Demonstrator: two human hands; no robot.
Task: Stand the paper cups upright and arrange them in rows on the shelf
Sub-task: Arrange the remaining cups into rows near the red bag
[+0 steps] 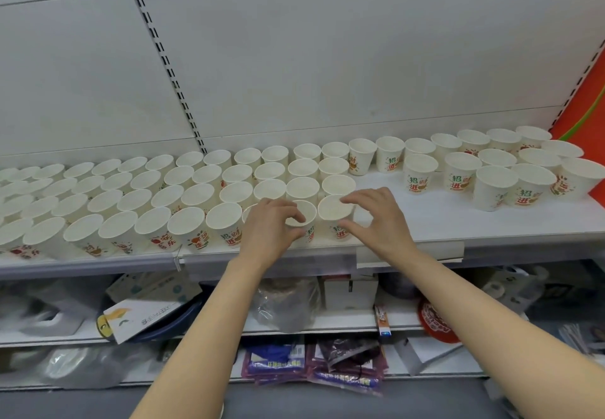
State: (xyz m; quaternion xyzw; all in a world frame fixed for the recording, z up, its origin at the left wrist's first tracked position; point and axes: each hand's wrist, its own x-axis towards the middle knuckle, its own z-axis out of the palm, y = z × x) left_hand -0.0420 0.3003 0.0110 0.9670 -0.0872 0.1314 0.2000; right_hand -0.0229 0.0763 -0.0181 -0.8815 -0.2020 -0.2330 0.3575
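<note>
Not much to report gear-wise: both arms come in bare all the way from the bottom edge of the shot, no sleeves showing anywhere along the forearms. The left hand (271,225) and right hand (376,218) are bare too, so no gloves, and I can't spot any rings, watch or bracelet on the wrists. The fingernails look short and plain as far as the blurry view lets me tell.
</note>
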